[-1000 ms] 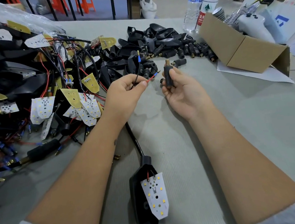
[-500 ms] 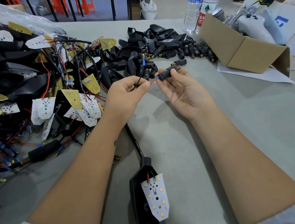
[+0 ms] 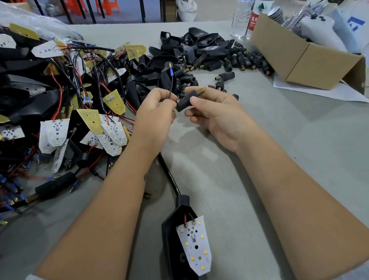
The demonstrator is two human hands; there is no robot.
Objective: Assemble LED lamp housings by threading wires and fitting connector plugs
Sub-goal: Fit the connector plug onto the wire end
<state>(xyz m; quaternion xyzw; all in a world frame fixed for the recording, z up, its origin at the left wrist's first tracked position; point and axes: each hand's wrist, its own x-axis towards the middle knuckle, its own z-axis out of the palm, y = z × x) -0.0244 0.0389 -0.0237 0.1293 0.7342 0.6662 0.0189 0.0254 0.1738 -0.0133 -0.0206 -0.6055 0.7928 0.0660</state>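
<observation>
My right hand (image 3: pixel 214 113) pinches a black connector plug (image 3: pixel 184 102) with a brass threaded tip, held above the table's middle. My left hand (image 3: pixel 155 113) pinches thin wires right at the plug's near end; a black wire with a blue-sleeved terminal (image 3: pixel 170 72) sticks up from its fingers. A black stem (image 3: pixel 170 176) runs from under my left hand down to a black lamp housing (image 3: pixel 174 251), on which a white LED board (image 3: pixel 195 245) lies with red and black leads.
A heap of LED boards, wires and housings (image 3: pixel 51 110) fills the left. Loose black housings and plugs (image 3: pixel 205 52) lie at the back. A cardboard box (image 3: pixel 300 55) and two water bottles (image 3: pixel 250 6) stand at the back right.
My hands have come together: the plug, held upright a second ago, has been turned on its side and the red wire's end has gone into it or behind my fingers.
</observation>
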